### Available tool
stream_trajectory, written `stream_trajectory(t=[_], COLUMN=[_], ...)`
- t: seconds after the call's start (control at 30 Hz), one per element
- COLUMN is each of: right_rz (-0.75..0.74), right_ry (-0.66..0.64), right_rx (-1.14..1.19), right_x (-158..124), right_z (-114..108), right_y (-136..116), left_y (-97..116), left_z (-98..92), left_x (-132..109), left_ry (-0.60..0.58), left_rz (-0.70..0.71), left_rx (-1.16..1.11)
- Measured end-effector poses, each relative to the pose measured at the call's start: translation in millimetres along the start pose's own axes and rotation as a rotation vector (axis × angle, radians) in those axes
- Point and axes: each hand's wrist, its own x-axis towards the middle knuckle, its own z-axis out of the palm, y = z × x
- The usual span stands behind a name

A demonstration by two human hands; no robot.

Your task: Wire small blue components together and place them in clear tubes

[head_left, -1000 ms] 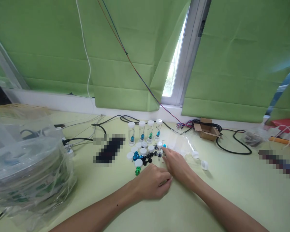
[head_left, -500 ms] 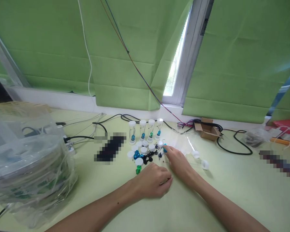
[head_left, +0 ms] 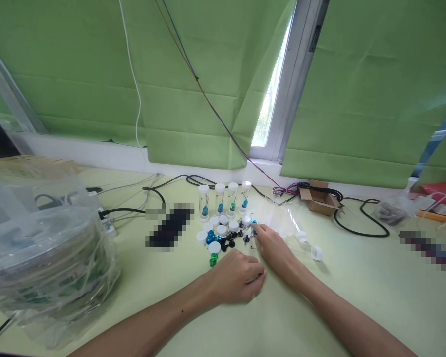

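My left hand [head_left: 236,280] rests on the pale green table [head_left: 357,292] with its fingers curled in; what it holds, if anything, is hidden. My right hand [head_left: 273,250] reaches forward, its fingertips pinched at a small blue piece [head_left: 253,224] beside a cluster of white caps [head_left: 222,230] and blue, black and green pins [head_left: 212,260]. Behind the cluster stand several clear capped tubes [head_left: 224,200], each with a coloured piece inside.
A clear tube [head_left: 290,220] lies on its side right of my hand, a loose white cap [head_left: 315,253] near it. Black cables [head_left: 357,218] and a small cardboard box [head_left: 318,197] lie by the window sill. A plastic-wrapped stack [head_left: 40,258] fills the left.
My right hand's fingertips have moved slightly forward onto the small blue piece. The left hand has stayed put. The view has shifted a little.
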Motion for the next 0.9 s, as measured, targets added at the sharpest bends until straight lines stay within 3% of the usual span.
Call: stream_trajectory(t=[0.6,0.9], right_rz=[0.033,0.005], right_ry=[-0.068,-0.004], right_rx=[-0.005,0.048], right_x=[-1.2,-1.7], right_z=[-2.9,-0.5], right_y=[-8.0,-8.0], left_y=[1.4,-0.3], left_z=[-1.4,0.6], left_x=[0.1,-0.3], left_ry=[-0.008,0.024], left_rz=[-0.002,-0.043], left_rx=[0.020,0.019])
